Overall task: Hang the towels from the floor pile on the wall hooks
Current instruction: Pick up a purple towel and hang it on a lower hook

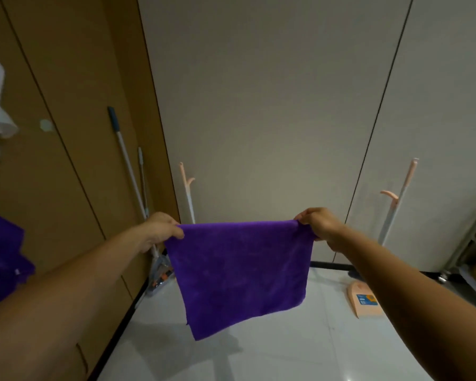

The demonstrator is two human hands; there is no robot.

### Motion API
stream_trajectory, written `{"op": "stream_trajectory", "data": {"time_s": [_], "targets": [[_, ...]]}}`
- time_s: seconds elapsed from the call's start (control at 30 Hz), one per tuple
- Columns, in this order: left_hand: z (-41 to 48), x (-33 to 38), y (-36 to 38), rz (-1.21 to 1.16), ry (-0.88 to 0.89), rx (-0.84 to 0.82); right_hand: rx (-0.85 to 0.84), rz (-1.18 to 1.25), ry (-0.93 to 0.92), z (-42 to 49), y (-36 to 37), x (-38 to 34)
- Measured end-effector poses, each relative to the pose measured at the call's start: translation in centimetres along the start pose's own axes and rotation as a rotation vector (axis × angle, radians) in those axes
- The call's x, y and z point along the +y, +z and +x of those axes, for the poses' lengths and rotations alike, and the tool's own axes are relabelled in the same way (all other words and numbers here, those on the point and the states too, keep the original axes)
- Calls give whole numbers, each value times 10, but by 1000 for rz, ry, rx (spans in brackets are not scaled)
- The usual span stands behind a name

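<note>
The person holds one purple towel (239, 273) stretched in the air, so the step in hand seems to be spreading it before hanging. The left hand (161, 229) pinches the upper left corner between its fingers (177, 232) and thumb, and the right hand (318, 225) pinches the upper right corner in the same way. Below the fingers the cloth hangs flat, a soft fleecy rectangle, free above the glossy white floor (286, 353). To the left of the left fingers, small round hooks (46, 125) sit on the brown wall, and another purple towel (3, 257) hangs there already. The next move probably calls for turning left and catching the top edge on a free hook.
</note>
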State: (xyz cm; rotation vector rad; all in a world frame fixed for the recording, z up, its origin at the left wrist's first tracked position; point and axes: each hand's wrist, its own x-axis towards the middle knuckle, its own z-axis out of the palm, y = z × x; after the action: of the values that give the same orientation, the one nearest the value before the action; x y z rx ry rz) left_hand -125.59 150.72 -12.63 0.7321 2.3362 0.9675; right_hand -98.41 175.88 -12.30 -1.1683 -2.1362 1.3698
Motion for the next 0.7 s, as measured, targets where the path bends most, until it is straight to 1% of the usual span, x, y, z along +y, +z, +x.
{"op": "stream_trajectory", "data": {"time_s": [0.1,0.13,0.2,0.27,0.33,0.37,0.43,0.47,0.53,0.6,0.7], "targets": [[18,-12,-23,56,43,54,3,28,-14,22,22,-22],[25,-17,-33,71,58,70,-21,34,-40,28,30,-32],[40,-27,-55,112,83,129,-124,17,-101,41,44,-52],[52,-38,-77,150,101,207,-176,-101,-166,54,63,-73],[61,-50,-100,195,107,319,-91,-256,-221,69,89,-92],[64,-56,-110,208,114,391,-40,-290,-242,77,104,-101],[67,-66,-131,191,171,542,19,-279,-298,89,135,-124],[66,-71,-141,167,210,612,30,-243,-346,93,151,-135],[63,-80,-162,87,240,717,15,-82,-431,98,183,-158],[60,-90,-181,-108,225,744,-13,111,-418,100,212,-180],[58,-104,-207,-416,242,797,-34,317,-420,108,251,-213]]}}
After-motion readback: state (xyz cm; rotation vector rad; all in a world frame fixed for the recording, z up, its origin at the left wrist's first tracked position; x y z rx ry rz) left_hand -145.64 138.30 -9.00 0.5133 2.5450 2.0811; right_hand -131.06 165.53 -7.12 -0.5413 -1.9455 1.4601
